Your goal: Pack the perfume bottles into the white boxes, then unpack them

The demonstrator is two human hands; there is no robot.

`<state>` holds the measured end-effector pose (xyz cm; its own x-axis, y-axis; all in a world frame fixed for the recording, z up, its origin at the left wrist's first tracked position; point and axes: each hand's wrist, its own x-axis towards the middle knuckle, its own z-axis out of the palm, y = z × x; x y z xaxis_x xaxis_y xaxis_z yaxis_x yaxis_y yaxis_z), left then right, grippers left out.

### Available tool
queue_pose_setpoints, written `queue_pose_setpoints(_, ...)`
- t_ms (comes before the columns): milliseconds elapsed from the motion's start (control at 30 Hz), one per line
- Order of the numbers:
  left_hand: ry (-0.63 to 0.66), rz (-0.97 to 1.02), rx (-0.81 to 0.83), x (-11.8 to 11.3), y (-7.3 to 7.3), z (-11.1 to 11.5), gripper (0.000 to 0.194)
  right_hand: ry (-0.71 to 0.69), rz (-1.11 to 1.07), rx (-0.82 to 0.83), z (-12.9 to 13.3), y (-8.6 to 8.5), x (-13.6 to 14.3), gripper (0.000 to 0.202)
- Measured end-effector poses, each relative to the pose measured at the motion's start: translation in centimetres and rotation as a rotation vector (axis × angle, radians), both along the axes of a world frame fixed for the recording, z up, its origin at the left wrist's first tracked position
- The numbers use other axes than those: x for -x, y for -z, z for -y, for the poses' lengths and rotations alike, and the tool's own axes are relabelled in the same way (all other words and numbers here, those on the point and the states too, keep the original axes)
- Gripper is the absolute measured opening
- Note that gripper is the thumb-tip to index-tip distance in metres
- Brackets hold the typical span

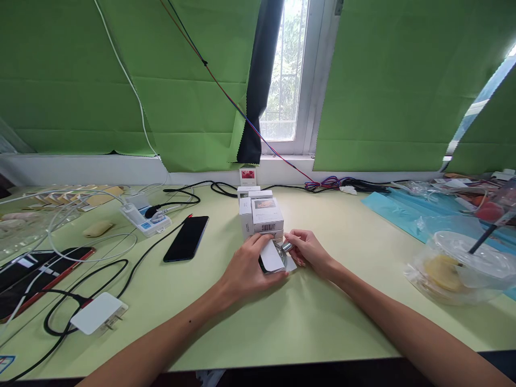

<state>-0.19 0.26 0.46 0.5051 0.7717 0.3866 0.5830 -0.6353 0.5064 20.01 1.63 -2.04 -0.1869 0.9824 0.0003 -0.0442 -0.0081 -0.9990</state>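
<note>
My left hand (245, 262) is wrapped round a small white box (272, 257) lying on the table in front of me. The box's right end is open, with a flap (291, 264) sticking out. At that opening, my right hand (308, 248) pinches a small shiny silver cylinder (287, 246), whose exact kind I cannot make out. Something clear or metallic shows between the cylinder and the box. Directly behind my hands stand several white cartons (267, 214), with printed pictures and a barcode, close together.
To the left lie a black phone (186, 238), a white power strip (145, 219), a white charger (99, 313), tangled cables and a dark red-edged device (40, 277). On the right stand a lidded cup in a plastic bag (459, 263) and blue sheeting (403, 209). Cables run along the back.
</note>
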Motion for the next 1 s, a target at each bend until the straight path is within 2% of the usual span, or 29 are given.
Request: queue_pose_setpoints(1000,0.014,0.024,-0.016,0.0,0.19,-0.08,0.057,-0.036,0.039,0.014,-0.2,0.42,-0.11,0.051)
